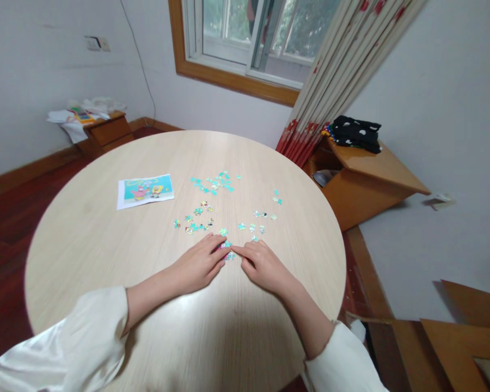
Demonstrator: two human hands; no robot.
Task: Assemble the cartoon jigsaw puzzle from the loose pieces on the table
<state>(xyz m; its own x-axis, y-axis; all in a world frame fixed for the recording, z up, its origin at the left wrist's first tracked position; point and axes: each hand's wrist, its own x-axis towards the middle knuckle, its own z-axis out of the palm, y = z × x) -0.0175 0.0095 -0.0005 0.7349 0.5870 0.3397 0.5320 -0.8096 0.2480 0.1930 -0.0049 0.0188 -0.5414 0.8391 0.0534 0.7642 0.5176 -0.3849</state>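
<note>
Just in front of me lies a small joined cluster of jigsaw puzzle pieces (228,256), turquoise and pink, partly covered by fingers. My left hand (200,262) rests flat from the left, its fingers stretched out over the cluster's left side. From the right, my right hand (263,265) touches the cluster with a straight index finger; its thumb stands apart and the other fingers are bent. I see nothing held in either hand. A loose turquoise piece (223,232) lies just beyond the fingertips.
Several turquoise pieces (222,181) are spread farther back on the round table (85,239). Mixed-colour pieces (194,227) lie left of centre, pale ones (252,227) on the right. A printed cartoon picture (147,190) lies at left. A wooden cabinet (363,179) stands beyond the right edge.
</note>
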